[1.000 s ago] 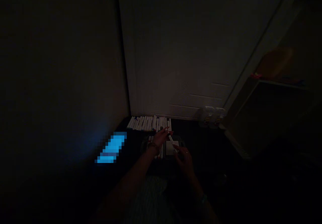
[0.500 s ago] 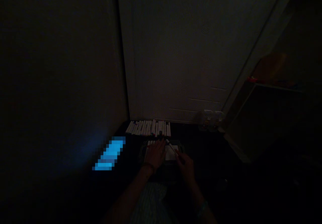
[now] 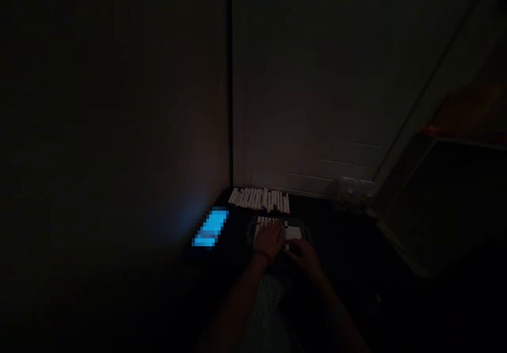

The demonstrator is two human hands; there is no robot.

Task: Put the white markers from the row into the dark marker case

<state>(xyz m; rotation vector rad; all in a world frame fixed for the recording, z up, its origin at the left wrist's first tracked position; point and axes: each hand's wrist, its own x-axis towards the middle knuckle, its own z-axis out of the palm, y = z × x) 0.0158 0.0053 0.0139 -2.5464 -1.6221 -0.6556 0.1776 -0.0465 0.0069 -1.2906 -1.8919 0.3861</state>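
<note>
The room is very dark. My left hand (image 3: 269, 238) lies palm down over a row of white markers inside a clear tray (image 3: 304, 230) on the dark floor, fingers stretched flat. My right hand (image 3: 304, 253) rests at the tray's near right, fingers curled; what they hold, if anything, is hidden. A white patch (image 3: 293, 232) shows in the tray between the hands. Behind the tray a row of white markers (image 3: 259, 198) lies against the wall.
A glowing blue screen (image 3: 211, 228) lies on the floor to the left. Two small clear bottles (image 3: 354, 190) stand at the wall's foot on the right. A dark box or cabinet (image 3: 443, 200) fills the right side. Walls meet in a corner just behind.
My left hand came down from the raised marker and settled flat on the markers in the tray. My right hand lowered the white marker toward the tray. The camera swung left.
</note>
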